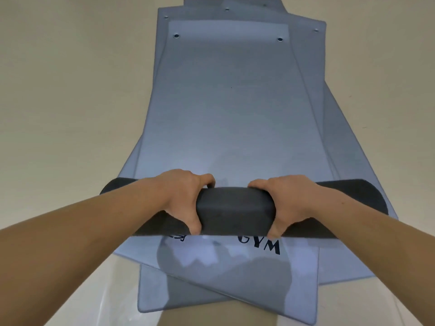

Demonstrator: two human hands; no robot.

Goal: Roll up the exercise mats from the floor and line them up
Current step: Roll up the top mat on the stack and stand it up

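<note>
Several blue-grey exercise mats lie stacked askew on the floor. The top mat (230,109) stretches away from me, with two metal eyelets at its far end. Its near end is wound into a dark grey roll (235,208) lying crosswise. My left hand (181,198) grips the roll left of centre, fingers over the top and thumb at the near side. My right hand (287,203) grips it right of centre in the same way. The mat below (235,262) shows black "GYM" lettering just in front of the roll.
A beige floor (70,102) surrounds the stack on all sides. Lower mats (329,114) stick out at angles to the right, left and near side. My shadow falls on the near mat corners.
</note>
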